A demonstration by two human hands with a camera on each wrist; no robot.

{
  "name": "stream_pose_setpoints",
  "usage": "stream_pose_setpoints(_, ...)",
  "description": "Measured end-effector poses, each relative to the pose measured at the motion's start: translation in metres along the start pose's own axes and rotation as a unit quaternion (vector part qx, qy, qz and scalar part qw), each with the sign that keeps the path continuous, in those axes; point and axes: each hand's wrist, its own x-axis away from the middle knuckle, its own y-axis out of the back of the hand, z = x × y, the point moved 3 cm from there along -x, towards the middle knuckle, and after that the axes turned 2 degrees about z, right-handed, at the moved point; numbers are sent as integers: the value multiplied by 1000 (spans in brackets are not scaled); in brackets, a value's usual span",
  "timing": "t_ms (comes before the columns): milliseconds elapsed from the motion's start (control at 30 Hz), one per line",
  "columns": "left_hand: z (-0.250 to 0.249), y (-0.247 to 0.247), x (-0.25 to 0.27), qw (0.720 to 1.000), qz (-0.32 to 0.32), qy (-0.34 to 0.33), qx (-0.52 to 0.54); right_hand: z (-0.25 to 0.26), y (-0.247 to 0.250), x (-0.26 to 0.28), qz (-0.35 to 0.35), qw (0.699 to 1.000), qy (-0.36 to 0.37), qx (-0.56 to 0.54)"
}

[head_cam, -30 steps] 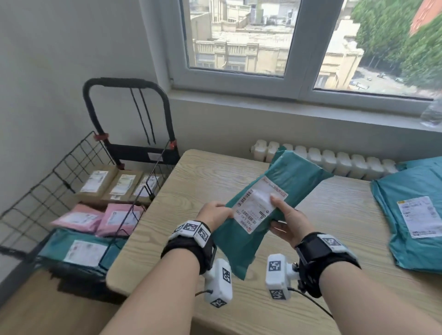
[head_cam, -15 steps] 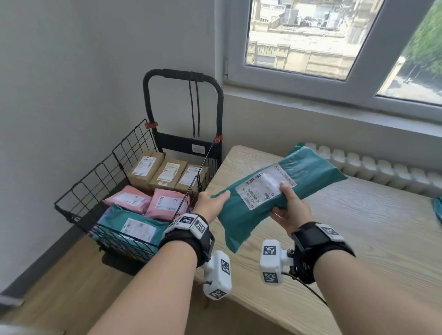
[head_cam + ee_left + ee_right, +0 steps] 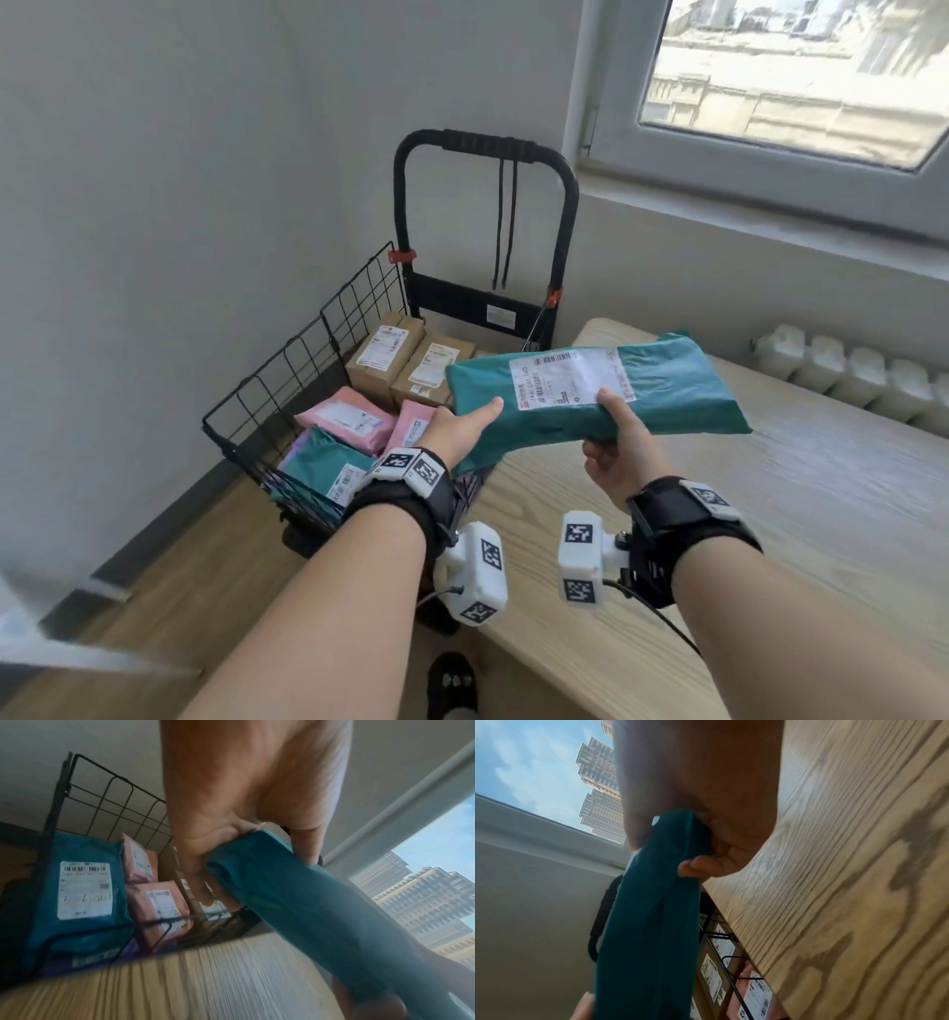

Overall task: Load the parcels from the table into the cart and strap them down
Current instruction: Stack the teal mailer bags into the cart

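Observation:
Both hands hold a teal parcel (image 3: 662, 393) with a white label, level in the air over the table's left corner and the cart's right side. My left hand (image 3: 462, 424) grips its left end, thumb on top; in the left wrist view the fingers (image 3: 203, 880) curl under the teal parcel (image 3: 308, 912). My right hand (image 3: 616, 437) pinches the near edge by the label, thumb on top. In the right wrist view the teal parcel (image 3: 649, 912) hangs from that hand. The black wire cart (image 3: 267, 390) holds brown boxes (image 3: 385, 354), pink parcels (image 3: 344, 416) and a teal parcel (image 3: 328, 465).
The wooden table (image 3: 770, 539) lies to the right, its corner touching the cart's side. The cart's tall black handle (image 3: 482, 149) carries two hanging black cords (image 3: 506, 226). A grey wall is to the left, a window sill and white radiator (image 3: 847, 370) behind. A shoe (image 3: 452, 683) stands below.
The view has swung left toward the cart. Both hands carried the teal parcel left and turned it level, so its left end now hangs over the cart.

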Motion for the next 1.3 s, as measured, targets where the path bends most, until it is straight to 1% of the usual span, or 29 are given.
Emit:
stream_pose_setpoints(67,-7,14,-25,1000,-21,3,3,0,-16,-17,11,1000,-11,3)
stream_pose_setpoints(167,-7,31,-83,998,-50,33,-4,1,-40,-44,22,1000,-19,4)
stream_pose_setpoints(233,-20,38,-97,997,-61,36,-21,2,-53,-61,27,999,-24,-1)
stream_pose_setpoints(300,-37,39,-99,997,-59,33,-26,4,-61,-78,25,999,-28,-11)
stream_pose_setpoints(433,-50,37,-130,998,-32,44,-15,5,-70,-107,3,999,-24,-24)
stream_pose_setpoints(500,-57,37,-145,998,-20,51,0,8,-75,-117,-19,999,-17,-37)
stream_pose_setpoints(567,-62,42,-161,998,-15,50,15,15,-79,-129,-47,996,-3,-74)
stream_pose_setpoints(633,-62,54,-180,998,-17,51,27,22,-79,-140,-94,988,17,-119)
stream_pose_setpoints(733,-36,86,-227,996,-46,71,10,29,-74,-152,-193,968,49,-149)
stream_pose_setpoints(800,-19,108,-256,995,-65,78,-10,32,-73,-157,-236,960,56,-142)
stream_pose_setpoints(833,-12,118,-271,994,-74,75,-12,31,-74,-160,-241,960,56,-133)
stream_pose_setpoints(867,-13,126,-274,994,-79,76,-15,31,-77,-164,-233,964,55,-119)
stream_pose_setpoints(1000,-54,137,-228,990,-113,77,-38,26,-100,-164,-140,989,46,-35)
stream_pose_setpoints(1100,-60,157,-227,983,-151,81,-70,16,-113,-162,-119,991,23,53)
stream_pose_setpoints(1200,-57,179,-238,978,-164,74,-101,3,-127,-164,-138,975,13,175)
stream_pose_setpoints(1233,-55,187,-242,978,-164,77,-107,-2,-133,-166,-141,962,13,233)
stream_pose_setpoints(1300,-48,203,-249,976,-167,82,-114,-8,-151,-165,-131,927,4,352)
